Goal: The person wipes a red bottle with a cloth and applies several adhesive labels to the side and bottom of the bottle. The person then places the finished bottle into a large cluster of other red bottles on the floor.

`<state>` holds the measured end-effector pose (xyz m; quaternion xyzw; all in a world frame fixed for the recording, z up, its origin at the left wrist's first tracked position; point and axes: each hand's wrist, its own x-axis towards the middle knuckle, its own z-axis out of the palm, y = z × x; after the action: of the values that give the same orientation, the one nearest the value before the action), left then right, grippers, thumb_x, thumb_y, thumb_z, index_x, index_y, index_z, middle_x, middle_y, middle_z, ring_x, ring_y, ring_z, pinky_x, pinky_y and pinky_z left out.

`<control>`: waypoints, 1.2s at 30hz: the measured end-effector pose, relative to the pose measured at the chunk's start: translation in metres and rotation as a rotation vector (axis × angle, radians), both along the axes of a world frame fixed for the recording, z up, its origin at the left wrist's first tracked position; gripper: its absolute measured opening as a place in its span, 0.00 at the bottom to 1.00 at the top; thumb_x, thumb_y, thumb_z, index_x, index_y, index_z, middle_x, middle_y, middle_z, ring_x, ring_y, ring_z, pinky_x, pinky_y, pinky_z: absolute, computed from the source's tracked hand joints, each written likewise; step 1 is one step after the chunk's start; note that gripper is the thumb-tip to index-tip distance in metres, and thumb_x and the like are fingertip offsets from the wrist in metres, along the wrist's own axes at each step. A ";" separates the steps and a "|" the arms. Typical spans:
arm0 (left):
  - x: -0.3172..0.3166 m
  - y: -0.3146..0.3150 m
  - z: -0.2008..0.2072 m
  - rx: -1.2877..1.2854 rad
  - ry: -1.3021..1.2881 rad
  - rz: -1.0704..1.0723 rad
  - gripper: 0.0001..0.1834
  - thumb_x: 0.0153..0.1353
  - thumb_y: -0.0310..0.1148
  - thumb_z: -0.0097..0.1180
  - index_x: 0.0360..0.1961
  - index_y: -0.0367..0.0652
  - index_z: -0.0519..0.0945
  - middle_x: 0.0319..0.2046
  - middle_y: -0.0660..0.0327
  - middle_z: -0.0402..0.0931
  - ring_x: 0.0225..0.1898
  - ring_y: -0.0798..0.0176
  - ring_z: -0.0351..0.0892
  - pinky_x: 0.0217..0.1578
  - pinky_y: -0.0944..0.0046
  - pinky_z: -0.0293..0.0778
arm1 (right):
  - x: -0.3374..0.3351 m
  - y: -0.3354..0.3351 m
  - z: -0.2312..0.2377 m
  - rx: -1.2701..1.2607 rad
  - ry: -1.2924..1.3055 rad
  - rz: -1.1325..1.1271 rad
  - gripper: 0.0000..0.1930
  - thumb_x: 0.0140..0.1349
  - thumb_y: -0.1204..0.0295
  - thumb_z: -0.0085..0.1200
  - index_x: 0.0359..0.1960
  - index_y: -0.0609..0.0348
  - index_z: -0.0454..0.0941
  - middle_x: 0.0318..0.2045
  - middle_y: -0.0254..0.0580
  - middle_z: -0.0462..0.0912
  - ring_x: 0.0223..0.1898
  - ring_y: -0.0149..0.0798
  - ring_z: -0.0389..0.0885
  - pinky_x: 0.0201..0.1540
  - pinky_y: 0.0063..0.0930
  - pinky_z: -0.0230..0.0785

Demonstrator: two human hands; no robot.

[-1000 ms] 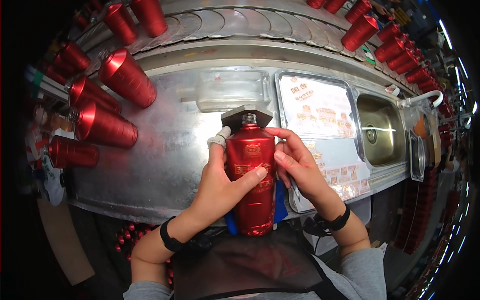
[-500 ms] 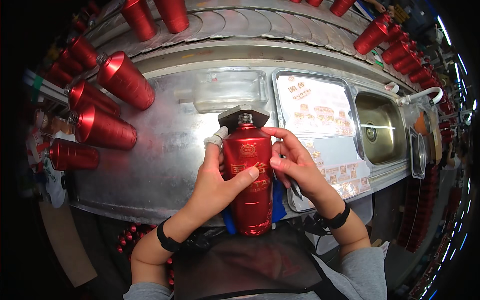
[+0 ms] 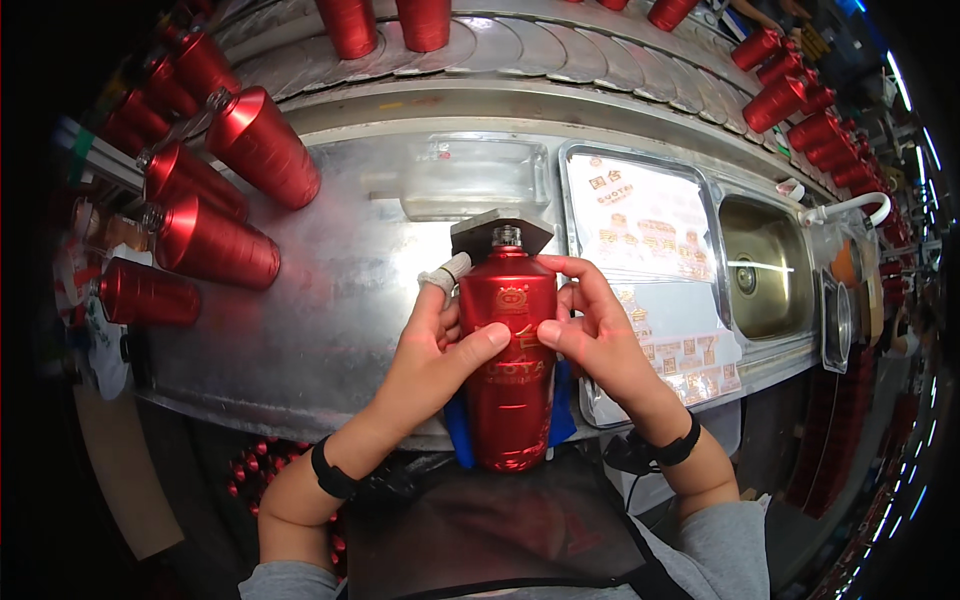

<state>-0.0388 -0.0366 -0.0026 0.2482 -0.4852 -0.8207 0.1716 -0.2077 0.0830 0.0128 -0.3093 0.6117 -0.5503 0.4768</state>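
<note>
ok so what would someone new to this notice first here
Most likely the glossy red bottle in the middle, held between the left hand and the right hand, both thumbs on its front. Next, perhaps, the cluster of red bottles at the left end of the metal counter, then the gold-printed sheets at right, beside the sink.

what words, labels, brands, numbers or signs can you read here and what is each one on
Red bottle: gold lettering below a gold emblem, partly covered by the left hand; I won't copy the wording.
White sheets: gold lettering and emblems, the larger ones legible, likewise not copied; the smallest print is too small to read.
Bottles at left: any markings are too faint or blurred to read.
</note>
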 end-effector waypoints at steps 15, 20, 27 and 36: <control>0.009 -0.009 -0.011 0.004 0.054 -0.083 0.51 0.61 0.34 0.65 0.74 0.40 0.41 0.64 0.46 0.63 0.63 0.59 0.67 0.62 0.59 0.65 | 0.011 -0.007 -0.002 0.039 0.110 -0.059 0.37 0.53 0.69 0.70 0.64 0.53 0.63 0.32 0.28 0.63 0.28 0.18 0.65 0.28 0.11 0.62; 0.010 -0.010 -0.010 -0.023 0.055 -0.112 0.52 0.60 0.34 0.65 0.74 0.40 0.40 0.67 0.44 0.59 0.66 0.57 0.64 0.64 0.58 0.62 | 0.011 -0.007 0.001 0.040 0.286 -0.027 0.38 0.52 0.68 0.70 0.64 0.52 0.63 0.32 0.28 0.63 0.30 0.18 0.64 0.29 0.12 0.63; 0.011 -0.014 -0.010 0.003 0.070 -0.109 0.48 0.63 0.35 0.62 0.74 0.39 0.43 0.67 0.44 0.59 0.67 0.56 0.63 0.64 0.57 0.61 | 0.009 -0.009 0.003 0.044 0.174 -0.041 0.37 0.53 0.69 0.70 0.64 0.53 0.63 0.32 0.28 0.62 0.30 0.19 0.64 0.31 0.12 0.62; 0.008 -0.011 -0.016 0.109 0.180 -0.030 0.40 0.69 0.32 0.54 0.73 0.38 0.45 0.67 0.49 0.61 0.65 0.62 0.64 0.63 0.62 0.63 | 0.018 -0.015 0.017 0.092 0.299 -0.066 0.36 0.54 0.66 0.68 0.62 0.60 0.63 0.36 0.33 0.65 0.31 0.22 0.68 0.34 0.16 0.67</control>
<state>-0.0308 -0.0479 -0.0190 0.1754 -0.4260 -0.8674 0.1883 -0.1893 0.0680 0.0294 -0.3453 0.7103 -0.4849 0.3756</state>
